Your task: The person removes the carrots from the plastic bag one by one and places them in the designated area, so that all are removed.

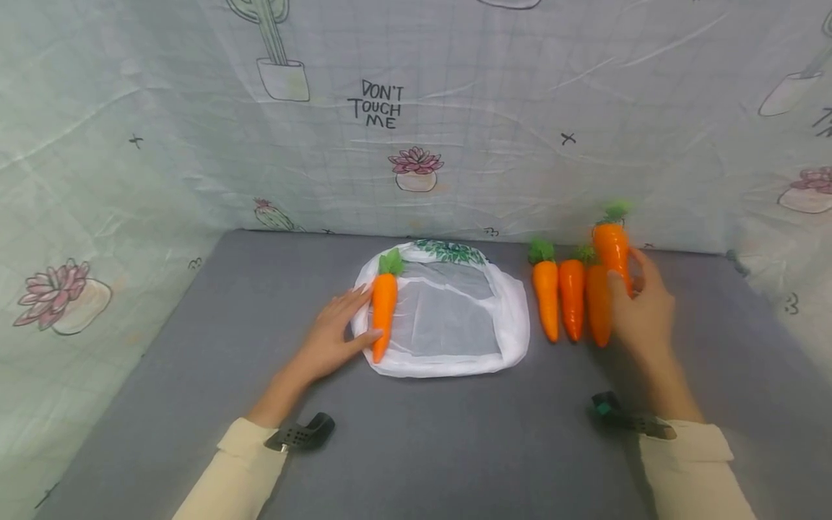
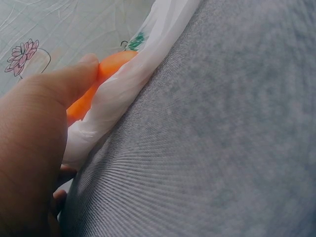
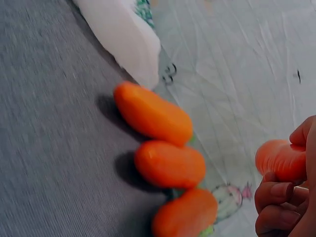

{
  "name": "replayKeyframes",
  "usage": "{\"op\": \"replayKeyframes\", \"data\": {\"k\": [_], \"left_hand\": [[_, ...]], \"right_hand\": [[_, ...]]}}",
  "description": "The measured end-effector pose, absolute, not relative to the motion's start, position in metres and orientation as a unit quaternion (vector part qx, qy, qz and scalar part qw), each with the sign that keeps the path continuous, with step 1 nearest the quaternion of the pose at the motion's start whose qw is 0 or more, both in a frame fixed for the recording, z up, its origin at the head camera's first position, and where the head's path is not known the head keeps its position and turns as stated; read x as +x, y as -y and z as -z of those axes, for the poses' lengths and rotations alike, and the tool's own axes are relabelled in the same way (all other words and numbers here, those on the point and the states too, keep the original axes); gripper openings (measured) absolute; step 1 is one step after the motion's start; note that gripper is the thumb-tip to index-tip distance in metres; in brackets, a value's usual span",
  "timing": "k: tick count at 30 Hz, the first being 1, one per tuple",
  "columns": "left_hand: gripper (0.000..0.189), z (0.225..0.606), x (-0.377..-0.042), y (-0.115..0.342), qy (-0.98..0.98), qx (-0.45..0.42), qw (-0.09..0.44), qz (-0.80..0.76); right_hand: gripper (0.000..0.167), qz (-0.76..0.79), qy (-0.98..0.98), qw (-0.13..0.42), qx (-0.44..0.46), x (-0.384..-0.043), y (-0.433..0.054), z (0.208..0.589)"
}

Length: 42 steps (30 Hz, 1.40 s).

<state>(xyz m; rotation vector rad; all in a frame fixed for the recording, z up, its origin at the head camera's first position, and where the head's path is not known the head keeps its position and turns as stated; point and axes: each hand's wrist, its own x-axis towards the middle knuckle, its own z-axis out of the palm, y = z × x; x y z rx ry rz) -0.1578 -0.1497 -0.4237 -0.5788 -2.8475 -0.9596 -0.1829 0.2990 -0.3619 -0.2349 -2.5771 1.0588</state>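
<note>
A toy carrot (image 1: 384, 307) with a green leafy top lies along the left side of a white plastic bag (image 1: 422, 366), whose mouth is spread wide. My left hand (image 1: 334, 328) rests at that side, fingers stretched along the rim and thumb touching the carrot's lower half. In the left wrist view, the thumb lies against the orange carrot (image 2: 111, 66) beside the bag wall (image 2: 118, 94). My right hand (image 1: 645, 307) grips another carrot (image 1: 612, 245), raised and tilted, leaves up. In the right wrist view, thumb and fingers close round its orange end (image 3: 279, 160).
Right of the bag, three more carrots stand in a row: the nearest to it (image 1: 547, 289), a middle one (image 1: 572, 296) and one partly behind my right hand (image 1: 596, 310). All are on the grey tabletop (image 1: 455, 448). A printed curtain (image 1: 494, 144) surrounds the back and sides.
</note>
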Motion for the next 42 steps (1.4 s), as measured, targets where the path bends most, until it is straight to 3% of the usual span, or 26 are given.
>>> {"op": "replayKeyframes", "data": {"k": [6, 18, 31, 42], "left_hand": [[0.075, 0.422, -0.157, 0.151, 0.929, -0.193, 0.044, 0.313], [0.076, 0.423, -0.158, 0.152, 0.930, -0.190, 0.043, 0.312], [0.075, 0.424, -0.158, 0.151, 0.931, -0.189, 0.040, 0.309], [0.076, 0.423, -0.158, 0.151, 0.933, -0.186, 0.029, 0.308]], "right_hand": [[0.058, -0.383, 0.905, 0.148, -0.114, -0.182, -0.313, 0.361], [0.057, -0.347, 0.917, 0.165, -0.113, -0.183, -0.333, 0.374], [0.057, -0.325, 0.927, 0.144, -0.118, -0.178, -0.354, 0.398], [0.059, -0.301, 0.940, 0.101, -0.123, -0.173, -0.359, 0.406]]}}
